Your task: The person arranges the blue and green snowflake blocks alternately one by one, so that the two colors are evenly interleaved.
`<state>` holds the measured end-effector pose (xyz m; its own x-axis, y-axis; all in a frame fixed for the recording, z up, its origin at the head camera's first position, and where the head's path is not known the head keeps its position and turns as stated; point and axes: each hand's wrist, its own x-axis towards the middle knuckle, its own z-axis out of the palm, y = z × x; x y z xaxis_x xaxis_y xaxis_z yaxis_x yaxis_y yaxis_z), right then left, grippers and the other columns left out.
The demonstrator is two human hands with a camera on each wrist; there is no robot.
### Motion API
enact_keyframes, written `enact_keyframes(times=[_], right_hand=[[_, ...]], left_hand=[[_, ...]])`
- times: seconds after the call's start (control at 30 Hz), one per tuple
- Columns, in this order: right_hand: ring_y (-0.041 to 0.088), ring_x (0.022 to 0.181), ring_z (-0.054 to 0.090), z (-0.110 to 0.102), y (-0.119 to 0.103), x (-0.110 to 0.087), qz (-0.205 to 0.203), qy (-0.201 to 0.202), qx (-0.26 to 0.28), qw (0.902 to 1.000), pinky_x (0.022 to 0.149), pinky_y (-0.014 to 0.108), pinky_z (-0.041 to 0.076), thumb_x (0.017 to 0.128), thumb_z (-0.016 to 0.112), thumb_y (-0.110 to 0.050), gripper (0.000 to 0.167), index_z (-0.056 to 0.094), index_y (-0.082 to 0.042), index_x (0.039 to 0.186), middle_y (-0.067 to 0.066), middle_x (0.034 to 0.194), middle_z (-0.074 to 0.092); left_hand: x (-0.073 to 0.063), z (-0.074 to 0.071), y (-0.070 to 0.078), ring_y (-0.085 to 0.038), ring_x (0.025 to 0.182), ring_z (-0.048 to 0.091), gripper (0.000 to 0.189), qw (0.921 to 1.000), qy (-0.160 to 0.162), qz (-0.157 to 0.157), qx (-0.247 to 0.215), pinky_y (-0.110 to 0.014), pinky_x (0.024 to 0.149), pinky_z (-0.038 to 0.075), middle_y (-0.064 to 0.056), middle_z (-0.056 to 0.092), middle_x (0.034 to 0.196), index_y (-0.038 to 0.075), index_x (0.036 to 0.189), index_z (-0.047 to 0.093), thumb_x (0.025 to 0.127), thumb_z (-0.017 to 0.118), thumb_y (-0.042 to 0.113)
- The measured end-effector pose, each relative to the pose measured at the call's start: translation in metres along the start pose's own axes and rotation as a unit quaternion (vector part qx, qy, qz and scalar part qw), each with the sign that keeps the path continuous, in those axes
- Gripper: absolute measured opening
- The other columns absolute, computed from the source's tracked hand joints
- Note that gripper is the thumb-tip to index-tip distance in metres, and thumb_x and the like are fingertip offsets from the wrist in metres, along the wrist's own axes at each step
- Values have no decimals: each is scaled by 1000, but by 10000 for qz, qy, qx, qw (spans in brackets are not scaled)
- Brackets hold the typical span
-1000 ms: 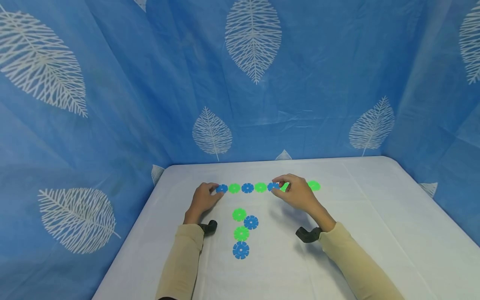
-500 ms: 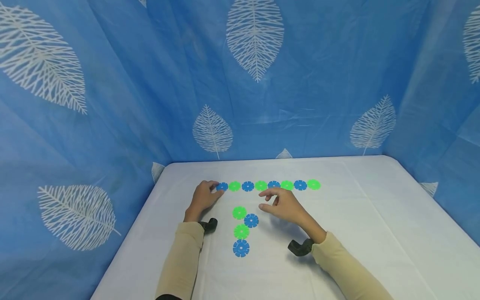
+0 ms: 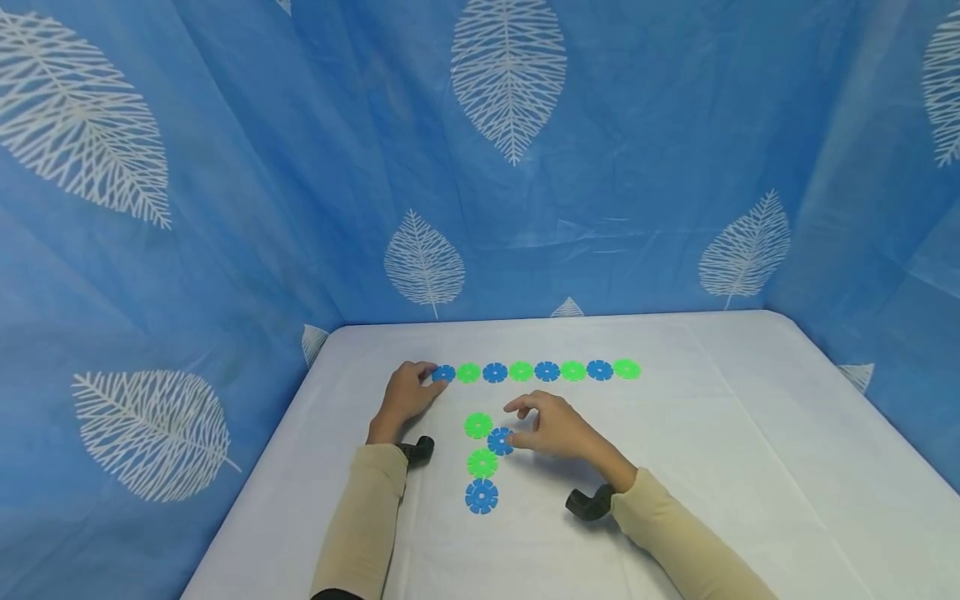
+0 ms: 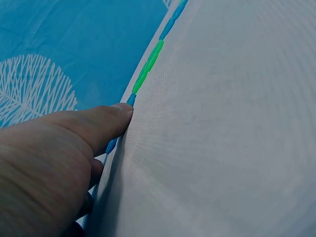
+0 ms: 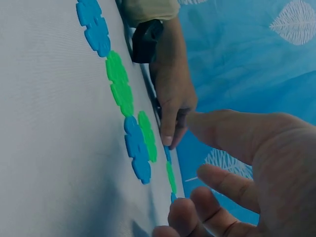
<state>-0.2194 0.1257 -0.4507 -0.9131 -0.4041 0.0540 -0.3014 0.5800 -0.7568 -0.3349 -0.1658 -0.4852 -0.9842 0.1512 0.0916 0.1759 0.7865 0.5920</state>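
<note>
At the left end of a row of blue and green slotted building discs, my left hand (image 3: 405, 396) holds the end blue disc (image 3: 444, 373) between thumb and fingers. The left wrist view shows the thumb on this blue disc (image 4: 131, 99) and a green disc (image 4: 148, 66) beyond it. My right hand (image 3: 558, 429) hovers with parted fingers over another blue disc (image 3: 497, 442), its thumb tip overlapping that disc in the head view. Nothing is between the fingers of the right hand (image 5: 276, 168) in the right wrist view, where the nearest blue disc (image 5: 137, 148) lies flat.
Around that blue disc lie a green disc (image 3: 478, 425) behind, another green disc (image 3: 482, 463) in front, and a blue disc (image 3: 482, 497) nearest me. The row ends in a green disc (image 3: 627, 369). A leaf-patterned blue cloth (image 3: 600, 167) stands behind the white table (image 3: 712, 467).
My right hand has left the blue disc in the row and moved left and towards me, over the loose discs. The left hand stays at the row's left end.
</note>
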Motion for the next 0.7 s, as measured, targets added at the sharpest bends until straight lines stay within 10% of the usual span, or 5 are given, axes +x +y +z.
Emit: enact_keyframes(times=[0.7], right_hand=[[19,100,61,22,-3,-1,54,-202,-1150,9932,84,42,51,78,84,-36,57,66,-17,129,4,110,63]], left_hand=[[-1,-1,1,-30,110,62,47,9999,47,91,-4,-48,97,51,-14,66,114,8,127,69,91,73,37]])
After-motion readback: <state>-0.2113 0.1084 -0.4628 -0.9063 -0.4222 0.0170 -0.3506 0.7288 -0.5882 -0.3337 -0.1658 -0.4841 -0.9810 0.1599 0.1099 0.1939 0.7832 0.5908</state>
